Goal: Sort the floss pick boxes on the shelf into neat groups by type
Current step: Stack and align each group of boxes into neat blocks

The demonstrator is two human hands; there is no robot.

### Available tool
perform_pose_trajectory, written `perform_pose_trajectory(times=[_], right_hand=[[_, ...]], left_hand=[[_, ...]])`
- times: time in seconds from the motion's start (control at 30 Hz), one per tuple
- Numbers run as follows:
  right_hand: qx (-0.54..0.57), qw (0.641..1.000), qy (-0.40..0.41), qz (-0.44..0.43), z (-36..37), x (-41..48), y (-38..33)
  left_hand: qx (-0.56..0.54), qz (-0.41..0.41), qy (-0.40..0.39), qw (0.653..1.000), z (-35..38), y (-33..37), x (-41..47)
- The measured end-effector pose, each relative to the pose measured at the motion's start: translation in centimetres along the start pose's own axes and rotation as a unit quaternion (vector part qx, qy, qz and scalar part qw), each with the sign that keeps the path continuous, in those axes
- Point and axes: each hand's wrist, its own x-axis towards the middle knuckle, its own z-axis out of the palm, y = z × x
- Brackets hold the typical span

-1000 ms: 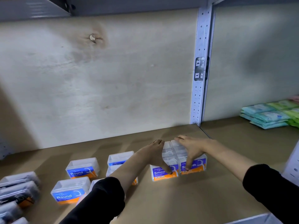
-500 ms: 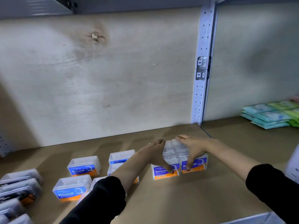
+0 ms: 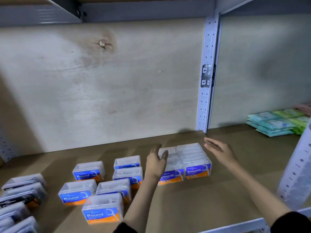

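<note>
- two rows of smooth boxes [image 3: 197, 170] parked side by side and touching, around 5 o'clock of the view, blue-and-orange labels facing front, each row running back toward 12
- left hand [image 3: 156, 161] open, fingers loose and pointing to 12, nothing held. sitting at the 9 o'clock side of the left row with the thumb overlapping its top, can't tell if actually touching
- right hand [image 3: 218, 151] open too, fingers straight and close together, aimed at roughly 10 o'clock, nothing in it. just off the 2 o'clock corner of the right row, a bit blurry, looks clear of the boxes
- six round boxes [image 3: 77, 193] at 9 o'clock of the smooth ones, loosely bunched and not squared up, "round" readable on only three of the labels
- black-label boxes [image 3: 23, 194] further out at 9 o'clock, in a rough column by the left edge, partly cut off
- all of it on a brown shelf board [image 3: 185, 207], with a pale back panel [image 3: 117, 81] at 12 showing a dark knot mark
- perforated metal upright post [image 3: 206, 81] straight up at 12 from the smooth rows, splitting the two bays
- stack of teal and green soft packs [image 3: 276, 123] over at 3 o'clock in the next bay, well apart from the boxes
</note>
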Motion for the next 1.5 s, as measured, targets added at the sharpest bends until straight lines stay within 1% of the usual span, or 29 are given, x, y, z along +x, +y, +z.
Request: perform_pose_trajectory(times=[0.07,0.13,0.23,0.3,0.4,0.53,0.8,1.1,1.5], right_hand=[[0.065,0.996,0.042,0.041,0.4,-0.5,1.1],[0.102,0.989,0.051,0.089,0.8,-0.7,2.0],[0.145,0.976,0.049,0.157,1.7,-0.8,2.7],[0.172,0.968,0.045,0.175,2.2,-0.8,2.8],[0.207,0.962,0.034,0.174,2.8,-0.8,2.3],[0.242,0.953,0.018,0.182,3.5,-1.1,1.3],[0.25,0.95,0.001,0.189,4.0,-0.5,2.2],[0.267,0.944,-0.001,0.192,4.1,-0.3,2.3],[0.259,0.949,-0.004,0.182,4.2,-0.2,2.4]], left_hand=[[-0.048,-0.049,0.053,0.996,0.9,-0.5,-0.6],[-0.085,-0.088,0.078,0.989,1.6,-0.9,-1.0],[-0.142,-0.115,0.094,0.979,2.2,-1.6,-1.2],[-0.185,-0.133,0.09,0.969,2.4,-2.0,-1.1],[-0.231,-0.164,0.078,0.956,2.5,-2.6,-1.1],[-0.256,-0.163,0.061,0.951,2.6,-3.1,-1.0],[-0.312,-0.173,0.061,0.932,3.1,-3.8,-0.4],[-0.322,-0.171,0.069,0.929,3.4,-4.1,-0.2],[-0.314,-0.168,0.082,0.931,3.6,-3.8,-0.4]])
